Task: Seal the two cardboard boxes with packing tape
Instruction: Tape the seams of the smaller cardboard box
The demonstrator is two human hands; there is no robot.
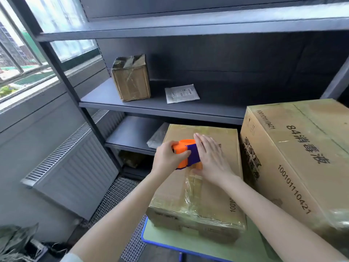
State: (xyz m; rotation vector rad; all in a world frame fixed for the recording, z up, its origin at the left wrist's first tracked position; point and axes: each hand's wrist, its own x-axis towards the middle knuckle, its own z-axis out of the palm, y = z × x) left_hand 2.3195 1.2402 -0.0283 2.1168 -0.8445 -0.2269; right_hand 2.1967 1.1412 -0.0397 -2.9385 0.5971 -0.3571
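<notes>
A flat cardboard box (pixel 222 188) lies on a green table with a blue edge (pixel 162 236). Clear packing tape (pixel 190 188) runs along its top seam and over the near edge. My left hand (pixel 169 157) grips an orange and purple tape dispenser (pixel 186 155) that sits on the box top. My right hand (pixel 211 157) lies flat with straight fingers on the box, pressing beside the dispenser. A larger printed cardboard box (pixel 302 157) stands to the right, touching the first box.
A dark metal shelf unit (pixel 154 106) stands just behind the table, holding a small taped carton (pixel 132 78) and a white packet (pixel 181 93). A radiator (pixel 75 163) and a window are at the left. Crumpled plastic (pixel 17 241) lies on the floor at lower left.
</notes>
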